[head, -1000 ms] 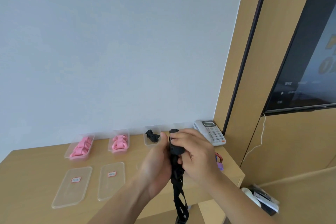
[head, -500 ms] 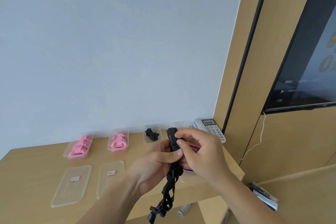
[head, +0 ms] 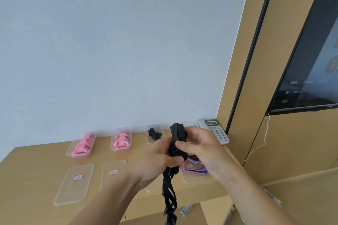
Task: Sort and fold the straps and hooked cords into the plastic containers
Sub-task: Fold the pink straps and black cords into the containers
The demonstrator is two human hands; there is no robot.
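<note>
A limp black woven strap [head: 176, 140], judged light and floppy and best taken at its folded bundle, is gripped by the left hand [head: 157, 160] and pinched by the right hand [head: 199, 147] above the wooden table's [head: 36, 170] front edge, its tail left dangling.

Single view only, from a head-worn wide-angle camera. It faces forward and slightly down, toward the white wall [head: 118, 42] and the wooden table [head: 33, 170] set against it. The person's forearms enter from the bottom edge, close to the lens. A wall screen [head: 311, 60] fills the right margin.
</note>
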